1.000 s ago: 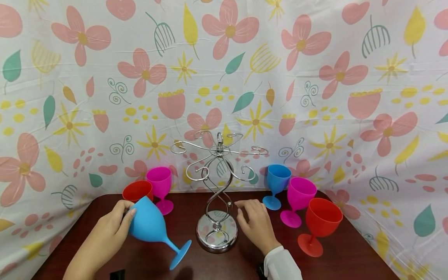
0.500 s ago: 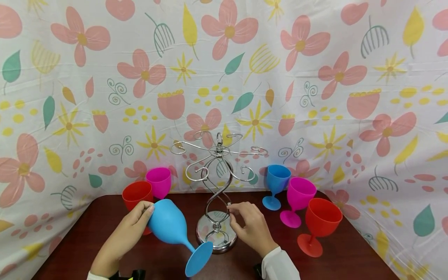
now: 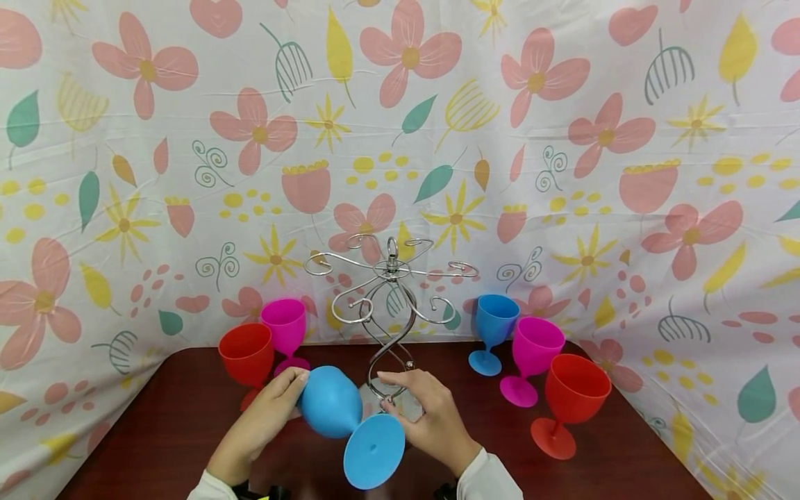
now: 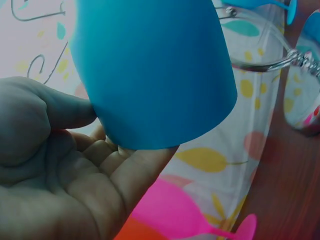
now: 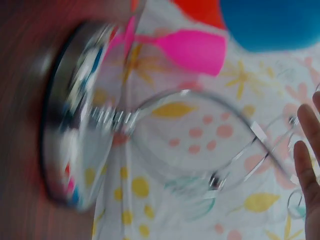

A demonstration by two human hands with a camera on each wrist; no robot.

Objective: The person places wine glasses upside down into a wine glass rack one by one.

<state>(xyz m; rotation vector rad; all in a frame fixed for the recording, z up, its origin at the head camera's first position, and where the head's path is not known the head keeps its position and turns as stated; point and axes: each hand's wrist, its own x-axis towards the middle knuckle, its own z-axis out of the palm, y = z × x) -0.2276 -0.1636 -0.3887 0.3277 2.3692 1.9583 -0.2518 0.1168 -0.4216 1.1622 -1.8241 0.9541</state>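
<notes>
My left hand [image 3: 265, 420] pinches a blue goblet [image 4: 155, 75] at its rim, thumb on one side and fingers on the other. The goblet is tilted over, its round foot [image 3: 375, 451] turned toward me and low. Close beside that foot is my right hand [image 3: 434, 417], thumb and forefinger spread apart; whether it touches the foot I cannot tell. In the right wrist view its fingers [image 5: 306, 167] look straight, with nothing between them. Just behind both hands stands a silver wire goblet rack [image 3: 392, 271] with curled arms, its round mirrored base partly hidden.
At the left stand a red goblet [image 3: 246, 354] and a magenta goblet [image 3: 284, 326]. On the right are another blue goblet [image 3: 496, 323], a magenta one and a red goblet [image 3: 576, 392]. A flowered cloth [image 3: 400, 139] hangs behind the dark wooden table [image 3: 181, 417].
My left hand has carried the blue goblet right toward the middle, its foot swinging round to face me. My right hand has come down and left to beside the foot.
</notes>
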